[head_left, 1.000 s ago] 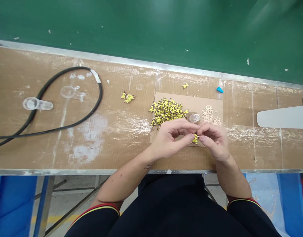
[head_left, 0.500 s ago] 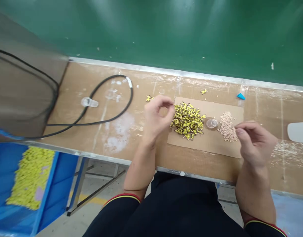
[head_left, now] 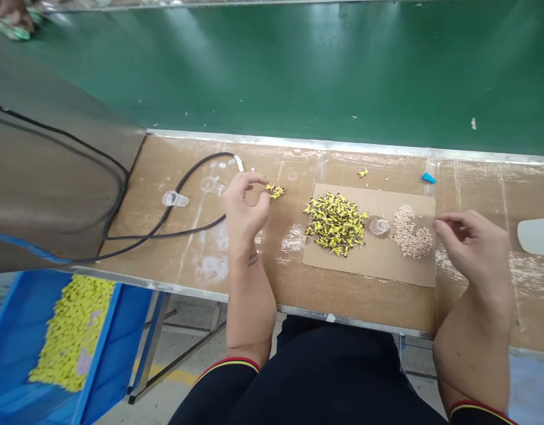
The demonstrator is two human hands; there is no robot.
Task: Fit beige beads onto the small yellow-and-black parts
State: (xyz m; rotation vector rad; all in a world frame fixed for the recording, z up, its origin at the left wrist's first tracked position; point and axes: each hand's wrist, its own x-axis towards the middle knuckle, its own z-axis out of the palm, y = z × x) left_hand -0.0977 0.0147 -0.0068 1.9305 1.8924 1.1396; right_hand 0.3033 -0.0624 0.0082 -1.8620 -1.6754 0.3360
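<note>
While the left hand [head_left: 247, 209] curls empty and the right hand [head_left: 473, 251] spreads open, yellow-black pieces [head_left: 336, 224] heap on cardboard [head_left: 325, 262].

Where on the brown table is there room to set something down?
The bottom strip of the tan cardboard sheet has room, below the yellow-and-black pile and the pale beige pellets. So does the brown table between the left hand and that sheet. It's crowded around the clear round cup, squeezed between both piles.
</note>
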